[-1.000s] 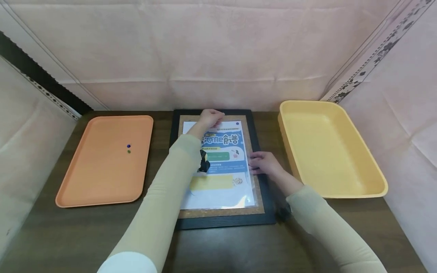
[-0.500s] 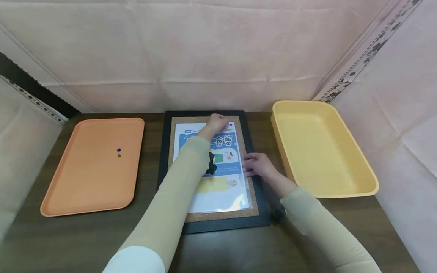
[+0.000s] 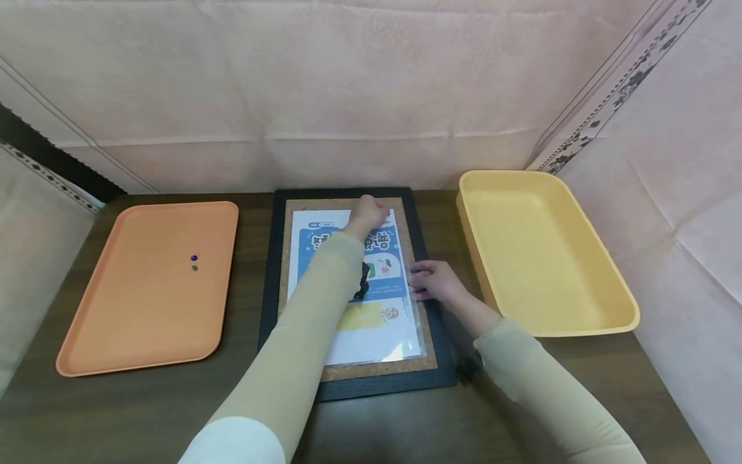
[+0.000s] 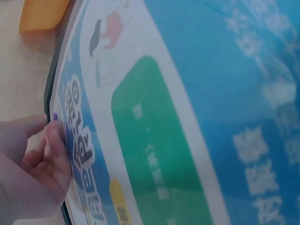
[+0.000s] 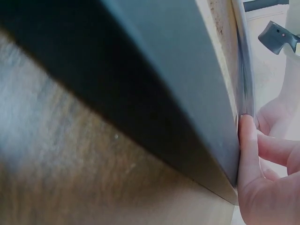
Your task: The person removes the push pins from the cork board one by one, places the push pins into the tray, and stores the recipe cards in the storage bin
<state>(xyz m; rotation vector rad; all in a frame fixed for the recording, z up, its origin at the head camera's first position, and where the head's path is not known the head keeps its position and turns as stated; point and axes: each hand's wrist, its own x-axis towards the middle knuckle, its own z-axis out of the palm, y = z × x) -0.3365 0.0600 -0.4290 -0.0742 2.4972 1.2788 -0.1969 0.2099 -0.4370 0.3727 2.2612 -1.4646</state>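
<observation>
We find the laminated poster (image 3: 379,303) lying on the cork board (image 3: 377,370), inside its black frame (image 3: 388,385), at the centre of the wooden table (image 3: 145,412). A clear margin shows at the poster's lower right corner, next to a patch of glare.

To the left we locate the orange tray (image 3: 139,316), bearing one blue piece (image 3: 194,258) and one green piece (image 3: 194,268). To the right stands the yellow bin (image 3: 551,270). The left forearm and its black wrist device (image 3: 362,287) obstruct the poster's middle and lower left.

The left hand (image 3: 367,214) reaches across to the poster's upper right corner. Its fingers curl, thumb and index tips converging beside a small purple spot (image 4: 55,116); we cannot tell whether they pinch a piece or the spot is print.

The right hand (image 3: 437,280) approaches from the right, above the frame, wrist low. Its fingers are slightly spread, with a fingertip touching the poster's right edge.
</observation>
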